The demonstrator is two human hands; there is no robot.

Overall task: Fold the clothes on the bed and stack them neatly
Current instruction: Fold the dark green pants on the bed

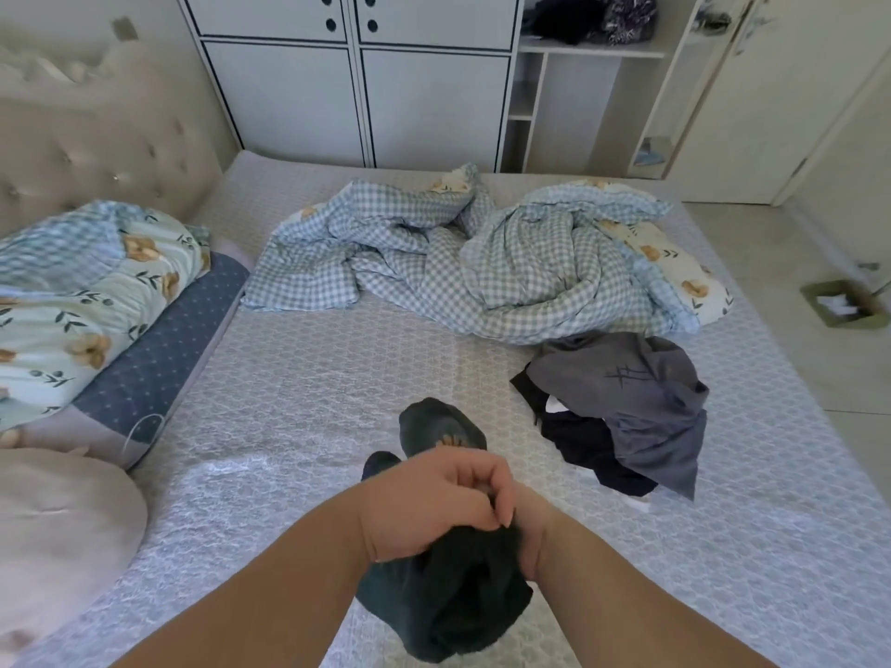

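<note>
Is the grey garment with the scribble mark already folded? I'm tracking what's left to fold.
No, the grey garment with the scribble mark lies crumpled in a heap over a dark navy garment on the patterned mattress.

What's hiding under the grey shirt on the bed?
A dark garment sticks out from under the grey shirt, with a bit of white at its edge. How far it goes underneath, or anything else there, is covered.

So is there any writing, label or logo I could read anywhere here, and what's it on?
No readable text in this view.
Crumpled grey shirt on the bed: a dark scratchy mark on its fabric, made of crossed lines, not legible as letters.
Dark cloth garment held by both hands: no print visible.
White wardrobe doors: only round black holes, no labels.
</note>
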